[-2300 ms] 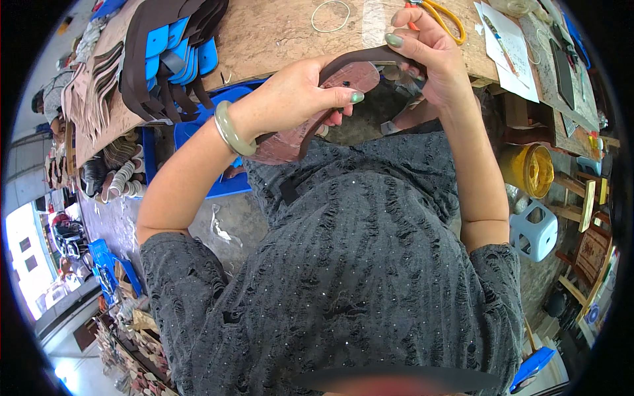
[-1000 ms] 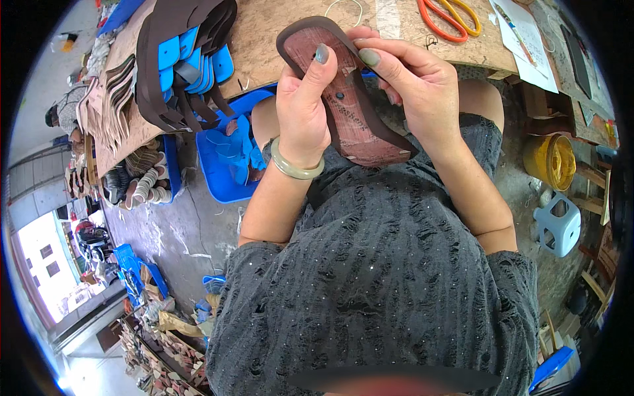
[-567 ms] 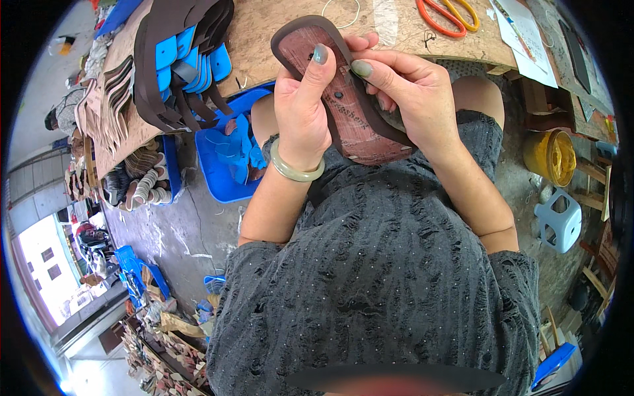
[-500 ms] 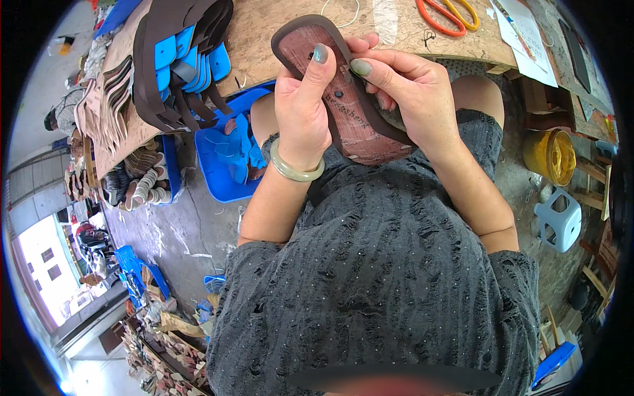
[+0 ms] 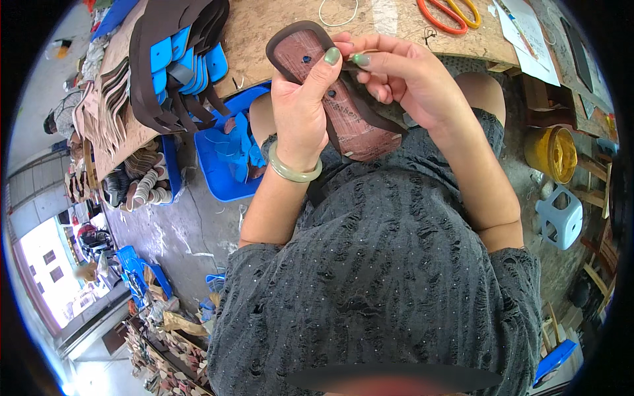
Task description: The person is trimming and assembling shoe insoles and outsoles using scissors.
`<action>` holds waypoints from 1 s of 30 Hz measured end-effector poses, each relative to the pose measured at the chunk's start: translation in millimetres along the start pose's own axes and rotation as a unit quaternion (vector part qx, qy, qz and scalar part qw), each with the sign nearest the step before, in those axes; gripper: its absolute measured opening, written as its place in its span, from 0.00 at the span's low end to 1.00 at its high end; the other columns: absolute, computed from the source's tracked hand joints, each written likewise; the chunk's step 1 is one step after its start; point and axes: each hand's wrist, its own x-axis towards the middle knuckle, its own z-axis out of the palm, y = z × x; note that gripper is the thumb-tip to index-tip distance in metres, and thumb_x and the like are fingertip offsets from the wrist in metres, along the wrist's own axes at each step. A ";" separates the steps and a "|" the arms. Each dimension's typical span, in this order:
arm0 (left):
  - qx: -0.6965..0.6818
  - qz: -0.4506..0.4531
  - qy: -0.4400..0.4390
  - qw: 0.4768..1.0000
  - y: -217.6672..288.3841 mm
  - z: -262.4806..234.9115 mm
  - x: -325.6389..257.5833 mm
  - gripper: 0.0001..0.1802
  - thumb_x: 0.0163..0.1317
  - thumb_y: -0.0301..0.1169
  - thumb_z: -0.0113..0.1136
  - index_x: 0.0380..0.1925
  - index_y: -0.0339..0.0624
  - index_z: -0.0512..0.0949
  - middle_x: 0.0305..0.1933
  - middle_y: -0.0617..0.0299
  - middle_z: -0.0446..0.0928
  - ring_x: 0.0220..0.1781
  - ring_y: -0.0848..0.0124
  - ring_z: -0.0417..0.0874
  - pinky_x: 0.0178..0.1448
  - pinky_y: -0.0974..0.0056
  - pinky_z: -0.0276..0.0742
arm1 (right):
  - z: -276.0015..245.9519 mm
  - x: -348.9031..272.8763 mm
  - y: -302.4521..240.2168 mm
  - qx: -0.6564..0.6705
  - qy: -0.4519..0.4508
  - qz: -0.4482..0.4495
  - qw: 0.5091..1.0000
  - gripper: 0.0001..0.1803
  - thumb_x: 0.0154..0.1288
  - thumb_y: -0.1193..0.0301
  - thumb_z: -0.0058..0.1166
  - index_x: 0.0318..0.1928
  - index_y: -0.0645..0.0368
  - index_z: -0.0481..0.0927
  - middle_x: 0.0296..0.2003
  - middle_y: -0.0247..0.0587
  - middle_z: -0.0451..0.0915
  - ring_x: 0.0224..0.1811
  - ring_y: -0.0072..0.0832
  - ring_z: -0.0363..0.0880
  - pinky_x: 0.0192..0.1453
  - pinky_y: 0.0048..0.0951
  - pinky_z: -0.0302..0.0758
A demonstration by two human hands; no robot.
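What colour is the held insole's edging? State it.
Dark brown edging around the reddish-brown insole; best seen in the head view.

The sole [image 5: 363, 132] is hiding most of the left hand's [image 5: 300, 122] fingers; the upper edge is cropping the looped orange-and-yellow handles [image 5: 456, 30].

Clock hours are read from the middle of the view. A wooden worktable [image 5: 247, 46] spans the top around twelve, bearing a pale loop of cord [image 5: 338, 22] at twelve, orange-and-yellow-handled scissors [image 5: 446, 23] at one, and a written sheet of paper [image 5: 535, 56] with a pen [image 5: 517, 25] on it toward two. Between ten and eleven, a stack of dark brown pieces [image 5: 142, 66] with bright blue parts [image 5: 188, 59] sits beside fanned pale pieces [image 5: 105, 109]. At ten, below the table edge, a blue bin [image 5: 228, 191] holds blue scraps [image 5: 228, 148]. A yellow bucket [image 5: 538, 155] stands just above three, a pale blue stool [image 5: 560, 218] at three. A jumbled heap [image 5: 165, 350] lies between seven and eight.
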 end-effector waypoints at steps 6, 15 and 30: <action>0.021 0.027 0.003 0.999 -2.9 1.4 6.0 0.08 0.64 0.24 0.56 0.41 0.33 0.77 0.43 0.58 0.80 0.43 0.74 0.80 0.50 0.69 0.75 | -6.4 10.3 -21.1 -0.025 -0.003 -0.010 1.000 0.18 0.63 0.69 0.54 0.53 0.59 0.74 0.35 0.39 0.81 0.26 0.15 0.77 0.28 0.13 0.70; 0.003 0.124 0.014 0.992 3.8 3.2 15.3 0.08 0.64 0.25 0.57 0.42 0.37 0.76 0.42 0.63 0.79 0.43 0.77 0.78 0.49 0.71 0.72 | -164.3 56.3 -91.7 -0.814 0.177 -0.187 0.521 0.29 0.59 0.60 0.59 0.60 0.55 0.70 0.32 0.41 0.78 0.33 0.30 0.78 0.37 0.30 0.73; 0.132 0.305 0.007 0.943 23.8 0.8 2.8 0.14 0.61 0.21 0.58 0.48 0.35 0.74 0.48 0.58 0.76 0.49 0.71 0.77 0.56 0.66 0.70 | -141.0 31.0 -106.6 -0.760 0.173 0.046 0.625 0.37 0.45 0.64 0.57 0.60 0.63 0.68 0.40 0.60 0.80 0.43 0.46 0.81 0.49 0.36 0.75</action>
